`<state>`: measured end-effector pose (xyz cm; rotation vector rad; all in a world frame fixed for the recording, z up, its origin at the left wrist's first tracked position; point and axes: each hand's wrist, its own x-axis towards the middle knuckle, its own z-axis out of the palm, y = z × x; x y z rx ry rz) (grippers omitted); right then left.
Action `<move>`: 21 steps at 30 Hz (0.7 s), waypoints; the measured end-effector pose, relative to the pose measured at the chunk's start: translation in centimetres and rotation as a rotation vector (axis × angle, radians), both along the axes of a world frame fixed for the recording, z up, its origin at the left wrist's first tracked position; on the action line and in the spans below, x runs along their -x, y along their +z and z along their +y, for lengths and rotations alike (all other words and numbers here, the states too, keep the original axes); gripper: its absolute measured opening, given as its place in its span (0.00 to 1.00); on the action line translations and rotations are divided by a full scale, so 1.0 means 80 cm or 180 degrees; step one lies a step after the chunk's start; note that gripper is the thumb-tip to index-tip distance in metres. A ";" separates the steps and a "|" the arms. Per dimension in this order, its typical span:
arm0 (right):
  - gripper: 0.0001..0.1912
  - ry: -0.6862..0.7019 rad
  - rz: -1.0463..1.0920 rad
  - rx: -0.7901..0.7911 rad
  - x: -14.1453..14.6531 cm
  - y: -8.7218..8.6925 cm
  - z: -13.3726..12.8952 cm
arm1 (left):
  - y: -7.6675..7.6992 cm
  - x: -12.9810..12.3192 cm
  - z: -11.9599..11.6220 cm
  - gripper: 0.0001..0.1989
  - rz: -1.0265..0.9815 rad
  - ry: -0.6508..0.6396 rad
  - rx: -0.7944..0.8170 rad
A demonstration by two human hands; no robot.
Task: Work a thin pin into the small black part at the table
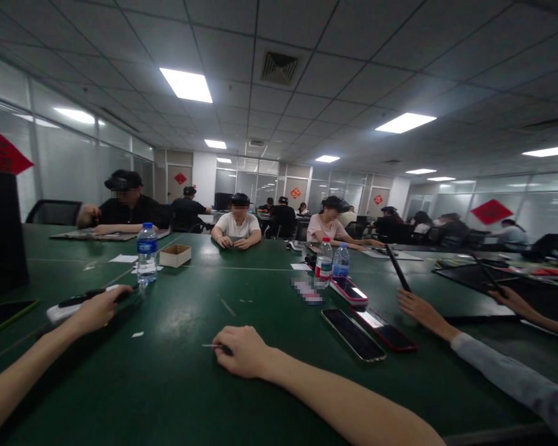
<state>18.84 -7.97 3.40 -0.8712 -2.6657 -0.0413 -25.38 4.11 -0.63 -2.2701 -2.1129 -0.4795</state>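
My left hand is closed around a white-and-black handheld tool at the left of the table; its exact kind is unclear. Nearer the middle, my right hand rests low over the green tabletop, its fingers curled round what looks like a small screwdriver. The thin metal shaft points left, and most of the dark handle is hidden in my grip. A small white scrap lies between my hands.
A blue-capped bottle and a small open box stand beyond my left hand. Several phones, including a black one, lie to the right near two bottles. A co-worker's hand holds a dark bar at right; others sit opposite.
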 end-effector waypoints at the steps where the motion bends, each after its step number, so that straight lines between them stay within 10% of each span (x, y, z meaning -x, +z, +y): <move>1: 0.12 0.0002 -0.0008 0.0011 0.000 0.001 0.000 | 0.003 -0.001 -0.003 0.30 -0.0014 -0.0011 -0.0020; 21: 0.11 0.0003 -0.0008 0.0099 0.000 0.008 -0.004 | 0.015 0.000 -0.012 0.30 -0.0320 0.0118 -0.0079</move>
